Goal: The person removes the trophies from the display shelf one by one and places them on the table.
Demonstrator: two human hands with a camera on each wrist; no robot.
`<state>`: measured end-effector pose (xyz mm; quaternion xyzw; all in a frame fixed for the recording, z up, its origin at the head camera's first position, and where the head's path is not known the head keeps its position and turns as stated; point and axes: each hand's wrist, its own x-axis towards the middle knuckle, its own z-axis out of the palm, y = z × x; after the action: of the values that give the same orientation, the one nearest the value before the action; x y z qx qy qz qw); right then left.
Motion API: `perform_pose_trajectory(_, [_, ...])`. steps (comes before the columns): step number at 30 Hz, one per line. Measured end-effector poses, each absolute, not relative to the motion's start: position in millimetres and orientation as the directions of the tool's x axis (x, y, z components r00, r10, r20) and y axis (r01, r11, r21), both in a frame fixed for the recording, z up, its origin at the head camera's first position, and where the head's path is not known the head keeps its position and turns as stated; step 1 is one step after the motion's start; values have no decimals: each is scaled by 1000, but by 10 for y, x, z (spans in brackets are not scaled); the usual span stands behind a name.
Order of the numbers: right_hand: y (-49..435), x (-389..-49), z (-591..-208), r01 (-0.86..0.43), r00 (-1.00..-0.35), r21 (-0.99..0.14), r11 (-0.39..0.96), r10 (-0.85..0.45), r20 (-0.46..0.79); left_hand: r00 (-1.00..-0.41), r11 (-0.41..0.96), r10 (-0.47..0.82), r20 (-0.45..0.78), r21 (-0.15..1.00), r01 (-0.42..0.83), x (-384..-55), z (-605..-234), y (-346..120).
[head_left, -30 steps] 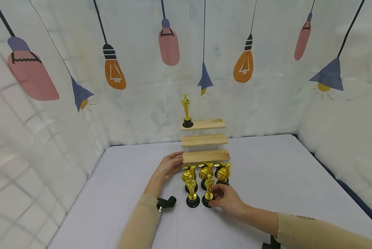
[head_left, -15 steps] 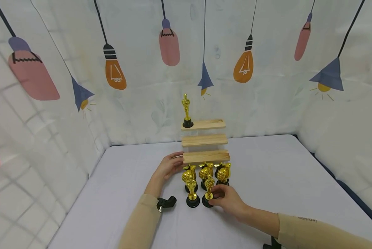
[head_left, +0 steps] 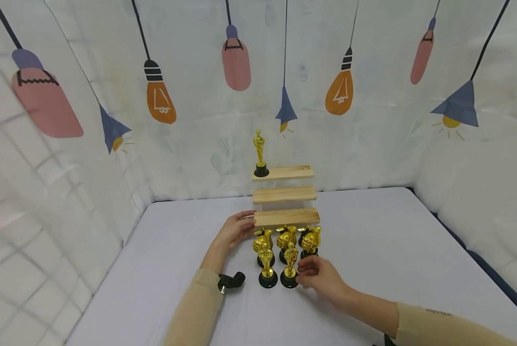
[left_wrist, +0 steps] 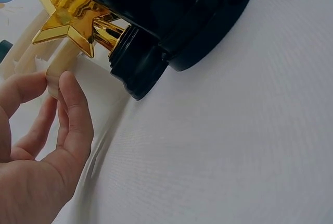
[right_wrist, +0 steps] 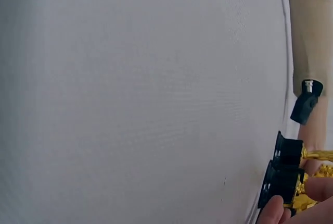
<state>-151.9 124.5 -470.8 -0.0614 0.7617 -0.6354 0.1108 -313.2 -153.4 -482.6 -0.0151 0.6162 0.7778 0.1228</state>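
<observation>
In the head view, my left hand (head_left: 234,233) pinches the left end of the lowest wooden shelf (head_left: 286,217); the left wrist view shows thumb and fingers on the shelf end (left_wrist: 62,60). My right hand (head_left: 325,282), fingers loosely bent, is just right of the front-right gold figurine trophy (head_left: 290,262), holding nothing. That trophy stands upright on its black base. Left of it stands another figurine trophy (head_left: 266,264). Behind them are gold thumbs-up trophies (head_left: 310,241) and partly hidden star trophies; one star (left_wrist: 67,18) shows in the left wrist view.
A tall gold figurine trophy (head_left: 259,150) stands at the left end of the top shelf (head_left: 290,172). The middle shelf (head_left: 284,194) lies below it. A white cloth covers the table (head_left: 371,240), with a lamp-patterned curtain (head_left: 189,154) behind.
My right hand has let go of the front-right figurine trophy and drawn slightly to the right. That trophy stays in place, and my left hand stays on the shelf.
</observation>
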Motion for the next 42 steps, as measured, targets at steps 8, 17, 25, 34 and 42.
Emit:
perform_pose_trajectory(8, [1316,-1465,-4602,124,-965,-983,133,-213,-150,-970,-203,167,-175,957,-208,-3132,-4827,-1523])
perform_pose_trajectory(17, [1385,-1409,-4337,158,-956,-983,91,-235,-175,-971,-192,151,-185,958,-212,-3137,-4824,-1511])
perform_pose_trajectory(25, [1440,-1466,-4110,75,-953,-997,27,-292,-79,-970,-202,159,-184,956,-214,-3146,-4819,-1521])
perform_pose_trajectory(34, [1456,-1579,-3881,-26,-942,-1000,1,-335,24,-967,-198,166,-193,954,-225,-3156,-4813,-1522])
perform_pose_trajectory(42, [1430,-1713,-3633,-29,-941,-1000,-10,-336,31,-966,-191,175,-188,956,-221,-3155,-4811,-1533])
